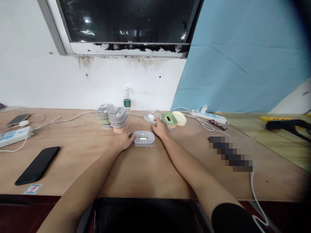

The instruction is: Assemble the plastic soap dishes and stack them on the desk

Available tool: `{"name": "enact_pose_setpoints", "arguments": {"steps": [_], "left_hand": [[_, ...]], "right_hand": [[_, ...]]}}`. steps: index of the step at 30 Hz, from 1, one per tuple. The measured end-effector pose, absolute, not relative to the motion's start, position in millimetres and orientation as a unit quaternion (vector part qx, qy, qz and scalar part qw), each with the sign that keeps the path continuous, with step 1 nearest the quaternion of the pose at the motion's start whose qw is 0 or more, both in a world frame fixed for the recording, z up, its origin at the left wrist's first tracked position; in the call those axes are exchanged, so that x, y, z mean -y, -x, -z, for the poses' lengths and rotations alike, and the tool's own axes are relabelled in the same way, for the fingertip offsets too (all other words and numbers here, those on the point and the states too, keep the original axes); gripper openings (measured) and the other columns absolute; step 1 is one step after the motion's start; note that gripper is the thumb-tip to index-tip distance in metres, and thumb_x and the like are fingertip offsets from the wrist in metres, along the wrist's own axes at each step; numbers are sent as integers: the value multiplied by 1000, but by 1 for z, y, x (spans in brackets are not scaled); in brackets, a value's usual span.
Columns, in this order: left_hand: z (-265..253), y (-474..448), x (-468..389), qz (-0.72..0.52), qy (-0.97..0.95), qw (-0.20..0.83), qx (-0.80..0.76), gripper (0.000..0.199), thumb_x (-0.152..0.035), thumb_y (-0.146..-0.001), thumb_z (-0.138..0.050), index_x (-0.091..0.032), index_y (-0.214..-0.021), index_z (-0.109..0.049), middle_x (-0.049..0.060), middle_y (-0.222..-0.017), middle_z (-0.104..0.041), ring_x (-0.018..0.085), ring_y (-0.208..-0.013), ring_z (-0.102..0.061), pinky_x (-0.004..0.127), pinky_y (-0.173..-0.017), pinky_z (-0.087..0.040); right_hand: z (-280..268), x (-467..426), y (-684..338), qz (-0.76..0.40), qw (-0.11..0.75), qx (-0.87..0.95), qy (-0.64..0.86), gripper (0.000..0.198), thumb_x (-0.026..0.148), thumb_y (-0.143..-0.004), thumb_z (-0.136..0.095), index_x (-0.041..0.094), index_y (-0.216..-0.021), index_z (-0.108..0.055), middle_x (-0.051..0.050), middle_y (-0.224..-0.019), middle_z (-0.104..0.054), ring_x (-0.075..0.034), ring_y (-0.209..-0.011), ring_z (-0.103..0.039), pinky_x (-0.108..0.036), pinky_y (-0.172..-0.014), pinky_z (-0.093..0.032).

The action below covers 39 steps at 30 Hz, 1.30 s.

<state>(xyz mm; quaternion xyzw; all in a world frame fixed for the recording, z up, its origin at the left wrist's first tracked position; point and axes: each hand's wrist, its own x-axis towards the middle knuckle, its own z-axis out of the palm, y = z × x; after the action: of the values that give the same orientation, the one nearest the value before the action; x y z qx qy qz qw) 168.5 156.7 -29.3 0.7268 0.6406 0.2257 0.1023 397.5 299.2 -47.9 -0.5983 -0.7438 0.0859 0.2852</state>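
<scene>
A shallow, light-grey, rounded-oblong plastic box with a slot in its top sits on the brown wooden table, straight before the person, and serves here as the landmark. The left hand lies at the box's left end, its thumb against that end; whether the fingers clamp it, I cannot tell. The right hand is just beyond the box's right end, with fingertips at the edge of a clear, round-edged plastic piece behind the box; whether they grip it cannot be told. Right of and behind the box stand a green-topped oblong plastic container and, beside it, a stack of cream-coloured plastic pieces. Left of and behind it are two neighbouring stacks of mostly grey oblong plastic boxes. A clear plastic bottle with a green label stands farther behind it.
</scene>
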Motion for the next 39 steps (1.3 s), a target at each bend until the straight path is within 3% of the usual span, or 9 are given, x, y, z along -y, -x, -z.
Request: {"name": "enact_pose_setpoints", "arguments": {"steps": [6, 11, 15, 21, 25, 28, 32, 36, 39], "left_hand": [[29, -167, -158, -238, -737, 117, -621, 51, -59, -92, -32, -20, -90, -65, 5, -87, -68, 20, -77, -61, 29, -65, -43], [26, -166, -155, -224, -744, 124, -617, 52, -60, -92, -31, -20, -93, -64, 6, -88, -68, 20, -78, -62, 30, -66, -44], [26, -165, -154, -225, -737, 124, -625, 52, -59, -92, -32, -19, -103, -63, 7, -96, -68, 22, -86, -63, 32, -72, -46], [26, -169, -150, -328, -698, 100, -629, 69, -57, -91, -41, -16, -145, -28, 14, -130, -53, 26, -117, -53, 38, -96, -43], [18, -174, -144, -397, -685, 52, -608, 74, -50, -91, -48, -22, -150, -15, 14, -145, -38, 22, -104, -59, 36, -93, -46], [11, -176, -140, -411, -689, 37, -596, 62, -46, -93, -47, -23, -147, -25, 12, -144, -41, 17, -88, -61, 33, -89, -47], [5, -176, -136, -402, -684, 31, -607, 49, -47, -92, -48, -21, -134, -47, 8, -124, -60, 19, -89, -61, 30, -86, -47], [3, -179, -133, -382, -671, 66, -632, 51, -51, -93, -45, -22, -135, -48, 5, -98, -69, 21, -89, -64, 30, -80, -47], [9, -181, -137, -368, -661, 81, -649, 51, -54, -94, -38, -23, -133, -50, 6, -98, -70, 22, -89, -65, 31, -79, -48]], "right_hand": [[48, -296, -399, -84, 302, 738, 597, 27, 34, -89, -45, 24, -107, -63, -6, -97, -70, -24, -91, -62, -31, -75, -43], [48, -294, -401, -87, 367, 721, 581, 22, 28, -84, -52, 21, -104, -59, -2, -71, -66, -21, -73, -59, -28, -69, -40], [44, -290, -404, -99, 450, 703, 542, 25, 35, -85, -51, 19, -104, -57, 1, -61, -58, -19, -63, -55, -28, -68, -40], [37, -260, -400, -102, 516, 713, 464, 41, 51, -89, -46, 17, -109, -58, 1, -62, -55, -18, -64, -53, -29, -72, -42], [36, -234, -397, -105, 479, 762, 422, 47, 54, -88, -48, 20, -117, -60, -3, -70, -62, -20, -72, -57, -32, -80, -45], [36, -223, -396, -99, 469, 792, 378, 50, 57, -85, -52, 21, -119, -63, -5, -78, -65, -20, -74, -58, -32, -83, -45], [35, -218, -400, -92, 476, 788, 379, 54, 57, -86, -50, 20, -124, -62, -6, -81, -66, -20, -73, -58, -33, -80, -46], [34, -217, -402, -86, 470, 780, 403, 46, 54, -86, -50, 20, -111, -67, -5, -73, -63, -20, -71, -57, -32, -76, -46], [35, -220, -400, -99, 460, 784, 405, 37, 50, -86, -52, 20, -98, -70, -3, -70, -63, -17, -66, -56, -29, -71, -45]]}}
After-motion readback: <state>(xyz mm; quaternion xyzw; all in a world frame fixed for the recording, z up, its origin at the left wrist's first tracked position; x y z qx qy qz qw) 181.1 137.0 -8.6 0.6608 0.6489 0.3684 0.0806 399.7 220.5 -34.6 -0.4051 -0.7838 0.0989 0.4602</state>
